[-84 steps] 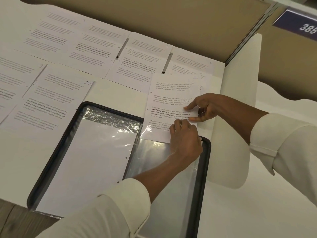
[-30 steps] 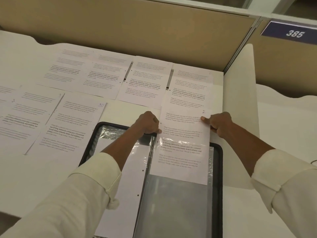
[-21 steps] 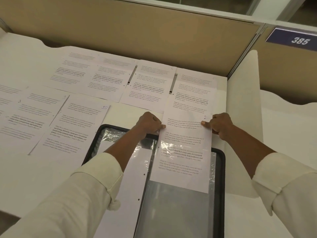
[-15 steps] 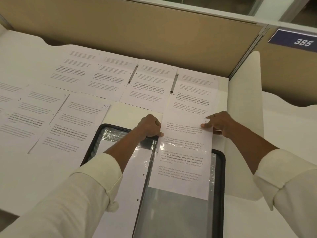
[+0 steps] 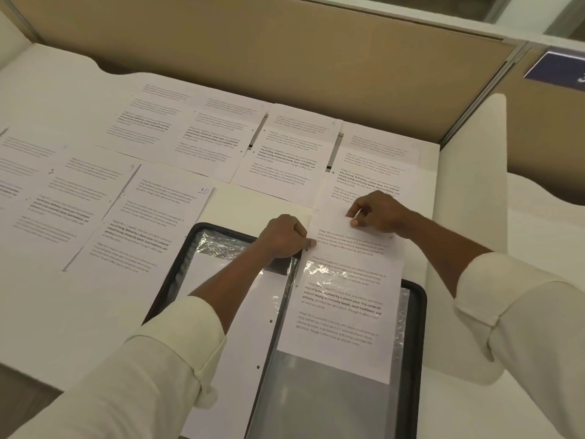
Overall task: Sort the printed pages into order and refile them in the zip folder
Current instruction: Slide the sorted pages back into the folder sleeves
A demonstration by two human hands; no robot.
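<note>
Both hands point(image 5: 286, 237) point(image 5: 376, 213) on one page point(image 5: 345, 299)

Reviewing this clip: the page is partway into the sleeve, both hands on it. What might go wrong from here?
1. The white printed page is only partway inside the clear plastic sleeve of the black zip folder. Pushed unevenly by the left hand at its left edge and the right hand at its top, it may skew or crease at the sleeve mouth.
2. Its top overlaps another loose printed sheet, which could be dragged out of its row.
</note>
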